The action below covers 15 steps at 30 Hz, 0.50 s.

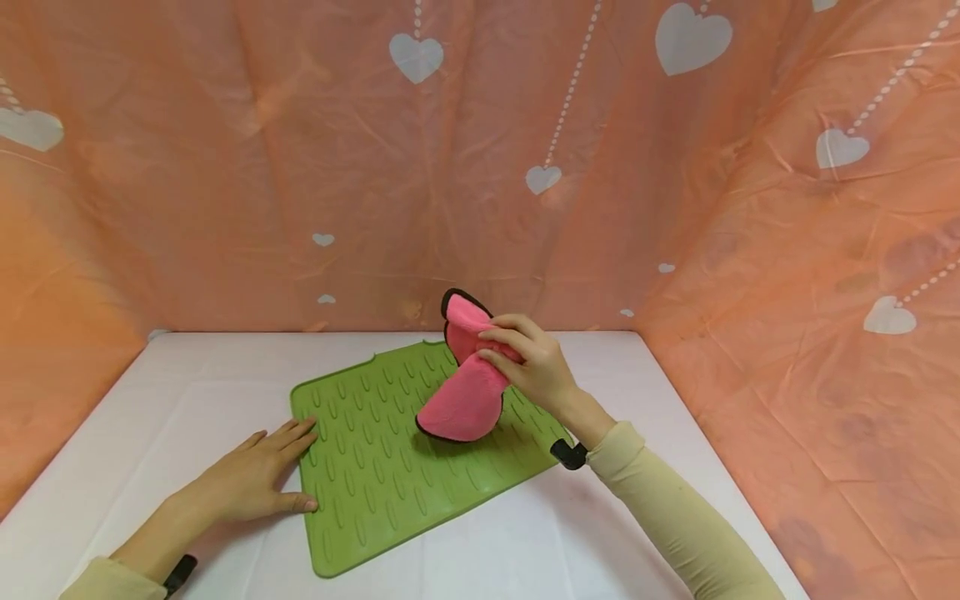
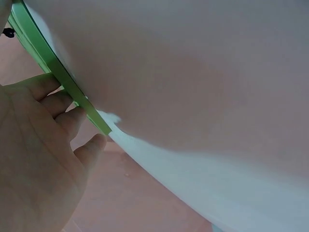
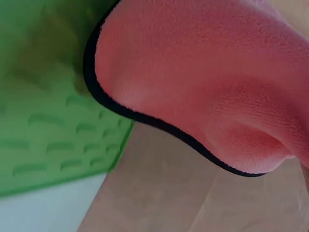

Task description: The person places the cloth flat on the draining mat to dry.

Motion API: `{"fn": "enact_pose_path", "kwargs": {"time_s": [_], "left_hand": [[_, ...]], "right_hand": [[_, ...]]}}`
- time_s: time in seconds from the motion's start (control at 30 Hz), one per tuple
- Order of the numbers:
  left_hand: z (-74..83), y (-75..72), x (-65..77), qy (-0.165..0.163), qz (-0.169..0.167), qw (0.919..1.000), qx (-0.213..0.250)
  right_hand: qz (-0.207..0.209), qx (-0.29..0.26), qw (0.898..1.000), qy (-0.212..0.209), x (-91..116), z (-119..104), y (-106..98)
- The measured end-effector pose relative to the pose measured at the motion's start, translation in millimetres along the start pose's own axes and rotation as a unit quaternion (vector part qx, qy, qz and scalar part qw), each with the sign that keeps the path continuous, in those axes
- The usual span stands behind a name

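A pink cloth (image 1: pixel 465 400) with a dark edging hangs bunched in my right hand (image 1: pixel 542 367), pinched between thumb and fingers above the green ridged mat (image 1: pixel 360 467). In the right wrist view the fuzzy cloth (image 3: pixel 183 63) fills the upper part, its black border curving over the mat (image 3: pixel 58 130). My left hand (image 1: pixel 258 475) lies at the mat's left edge with fingers spread and the fingertips touching it. The left wrist view shows the fingers of that hand (image 2: pixel 38 130) against the mat's green rim (image 2: pixel 72 89).
The mat lies at a slant on a white-covered table (image 1: pixel 202 392). An orange curtain (image 1: pixel 480 208) with white hearts rises behind the table and along both sides. A dark strap piece (image 1: pixel 568 454) sits at my right wrist.
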State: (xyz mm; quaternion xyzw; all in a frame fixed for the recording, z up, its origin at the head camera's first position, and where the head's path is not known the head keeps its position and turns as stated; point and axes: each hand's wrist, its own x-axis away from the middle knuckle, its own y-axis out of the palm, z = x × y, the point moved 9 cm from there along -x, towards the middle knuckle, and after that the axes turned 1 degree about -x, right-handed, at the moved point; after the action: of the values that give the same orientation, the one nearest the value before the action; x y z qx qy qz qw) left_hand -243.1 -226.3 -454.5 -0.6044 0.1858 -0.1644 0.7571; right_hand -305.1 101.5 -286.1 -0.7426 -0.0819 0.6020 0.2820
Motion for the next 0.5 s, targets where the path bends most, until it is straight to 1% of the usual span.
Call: {"fn": "enact_pose_path", "kwargs": {"time_s": [0.13, 0.27, 0.37, 0.5], "left_hand": [[0.0, 0.8, 0.1, -0.002, -0.002, 1.0, 0.002], [0.9, -0.9, -0.5, 0.001, -0.002, 1.0, 0.001], [1.6, -2.2, -0.9, 0.003, -0.001, 1.0, 0.003], [2.1, -2.2, -0.4, 0.004, -0.002, 1.0, 0.007]], "right_hand": [[-0.012, -0.026, 1.0, -0.011, 0, -12, 20], [-0.031, -0.038, 0.999, -0.004, 5, -15, 39], [-0.057, -0.035, 0.998, 0.005, 11, -13, 52], [-0.099, -0.013, 0.995, 0.023, 21, -9, 65]]}}
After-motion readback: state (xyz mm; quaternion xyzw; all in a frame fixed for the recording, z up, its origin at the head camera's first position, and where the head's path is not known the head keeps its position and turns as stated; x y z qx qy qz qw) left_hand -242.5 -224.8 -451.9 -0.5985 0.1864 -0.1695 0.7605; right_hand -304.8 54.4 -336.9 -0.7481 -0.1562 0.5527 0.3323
